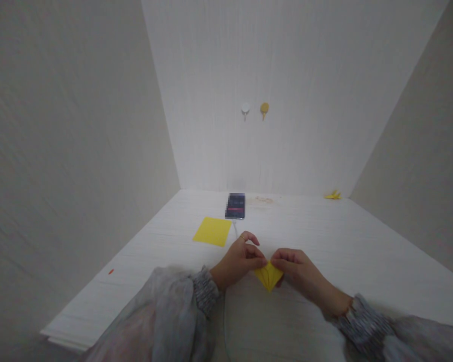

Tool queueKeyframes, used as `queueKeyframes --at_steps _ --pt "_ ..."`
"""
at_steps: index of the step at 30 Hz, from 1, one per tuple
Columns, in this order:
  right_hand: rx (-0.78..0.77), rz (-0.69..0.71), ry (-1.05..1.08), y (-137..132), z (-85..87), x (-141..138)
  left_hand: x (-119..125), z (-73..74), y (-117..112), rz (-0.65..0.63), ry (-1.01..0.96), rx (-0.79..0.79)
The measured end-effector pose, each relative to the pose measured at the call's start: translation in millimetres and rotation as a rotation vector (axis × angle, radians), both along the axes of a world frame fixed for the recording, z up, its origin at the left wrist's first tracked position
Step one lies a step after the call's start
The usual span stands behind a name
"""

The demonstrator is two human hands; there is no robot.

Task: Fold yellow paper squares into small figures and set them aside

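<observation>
My left hand [239, 259] and right hand [296, 269] pinch a folded yellow paper [268, 275] between closed fingers, best creased with edges aligned.

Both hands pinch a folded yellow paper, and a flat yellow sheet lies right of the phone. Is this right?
Not quite. In the head view the flat sheet lies left of the phone, not right. The left hand and right hand do pinch the folded paper.

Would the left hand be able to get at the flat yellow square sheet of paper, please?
Probably yes: the flat yellow square sheet lies just beyond the left hand with bare table between, though that hand pinches the folded yellow paper.
</observation>
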State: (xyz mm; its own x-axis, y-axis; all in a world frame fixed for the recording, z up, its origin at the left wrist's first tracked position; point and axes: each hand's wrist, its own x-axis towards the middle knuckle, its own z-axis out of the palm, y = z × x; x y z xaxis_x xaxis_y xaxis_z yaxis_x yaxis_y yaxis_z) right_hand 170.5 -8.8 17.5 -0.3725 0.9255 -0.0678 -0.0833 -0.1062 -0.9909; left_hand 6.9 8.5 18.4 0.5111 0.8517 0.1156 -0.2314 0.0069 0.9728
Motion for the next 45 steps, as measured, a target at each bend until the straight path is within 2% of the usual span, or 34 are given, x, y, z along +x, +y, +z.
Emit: queueKeyframes --at_steps 4,10,22,27,32,37,45 --pt "0.008 0.009 -0.031 -1.3 2.5 -2.4 -0.7 0.8 2.2 0.024 -0.032 -0.042" --pt "0.013 0.048 -0.058 -1.9 3.6 -5.0 3.8 -4.5 1.8 0.032 -0.027 -0.001" --pt "-0.027 0.09 -0.049 3.1 0.2 2.8 -3.8 -1.9 3.0 -0.026 0.0 -0.095" --pt "-0.011 0.117 -0.02 0.6 1.7 4.1 -6.8 -1.1 4.0 -0.04 0.041 -0.073" --pt "0.015 0.112 -0.04 0.0 1.6 4.1 -6.7 -1.7 3.6 -0.037 0.062 -0.02" --pt "0.017 0.087 -0.059 -0.3 1.4 2.7 -5.5 -2.2 4.0 -0.052 0.071 -0.041" --pt "0.046 0.075 -0.126 -2.7 -0.1 -1.3 -4.2 1.3 3.2 -0.005 0.08 -0.038"
